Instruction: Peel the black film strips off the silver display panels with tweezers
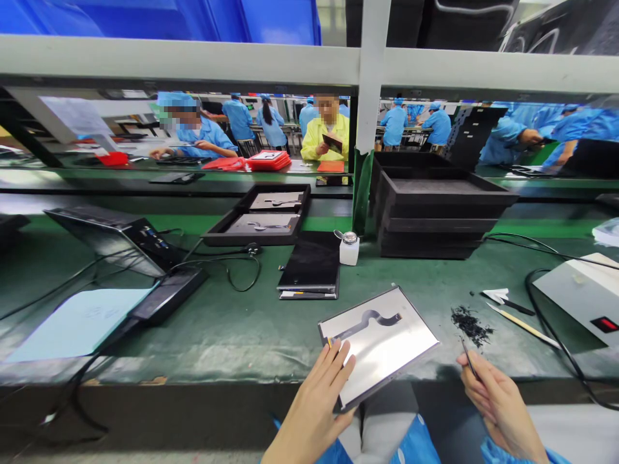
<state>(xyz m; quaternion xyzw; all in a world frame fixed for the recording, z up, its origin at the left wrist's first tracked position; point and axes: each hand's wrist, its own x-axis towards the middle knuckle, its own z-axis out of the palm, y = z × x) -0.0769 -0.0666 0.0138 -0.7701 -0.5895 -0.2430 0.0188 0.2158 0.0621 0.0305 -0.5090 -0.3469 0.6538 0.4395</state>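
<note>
A flat display panel (387, 354) with a silvery back lies tilted at the bench's front edge, partly overhanging it. A dark flex cable (371, 317) curves across its back. My left hand (322, 393) grips the panel's near left corner, fingers on top and thumb at the edge. In my right hand (498, 396) is a pair of thin dark tweezers (468, 356), pinched between thumb and fingers. Their tip points toward a small pile of black scraps (470, 324) on the green bench (232, 322). The tweezers are apart from the panel.
Behind the panel are stacked dark screens (312, 264) and a white dispenser bottle (349, 250). Black trays (430, 212) stand at the back. A yellow-handled tool (522, 324) and a white box (585, 296) are right; a tablet on a stand (116, 238) is left. Co-workers sit beyond.
</note>
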